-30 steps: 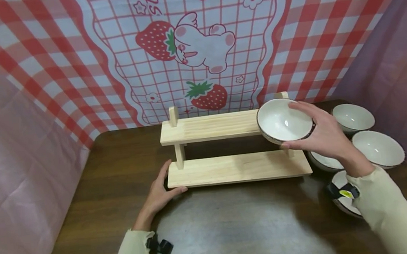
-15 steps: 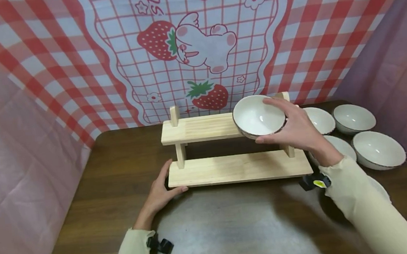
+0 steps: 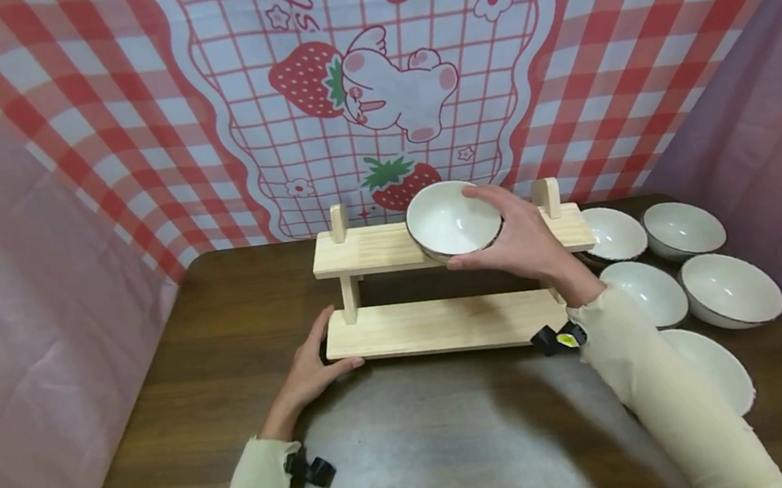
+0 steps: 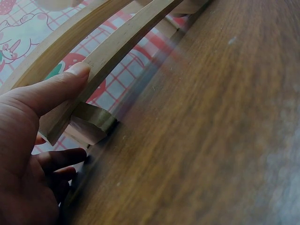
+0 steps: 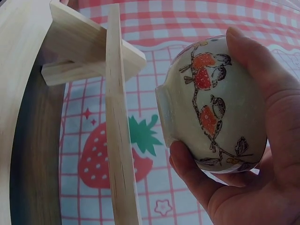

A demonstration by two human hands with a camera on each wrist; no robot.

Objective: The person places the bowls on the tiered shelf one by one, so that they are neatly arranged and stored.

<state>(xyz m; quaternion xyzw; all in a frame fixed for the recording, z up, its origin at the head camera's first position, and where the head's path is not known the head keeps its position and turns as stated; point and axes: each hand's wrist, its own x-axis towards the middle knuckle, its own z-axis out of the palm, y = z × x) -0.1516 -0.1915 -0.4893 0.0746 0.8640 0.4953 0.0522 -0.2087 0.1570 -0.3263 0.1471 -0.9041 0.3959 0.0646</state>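
My right hand grips a white bowl by its side, over the upper board of a two-tier wooden display rack. Birds and branches in orange and brown decorate the outside of the bowl. A gap shows between its foot and the board's edge in the right wrist view. At the rack's lower left end, my left hand holds the lower board, its thumb on the front edge and its fingers around the end.
Several more white bowls stand on the right of the brown wooden table. Behind the rack hangs a red and white checked cloth with strawberries. Pink cloth covers the left side.
My right hand has carried the bowl leftward along the upper board, from its right end to near the middle. The left hand keeps its place on the rack.
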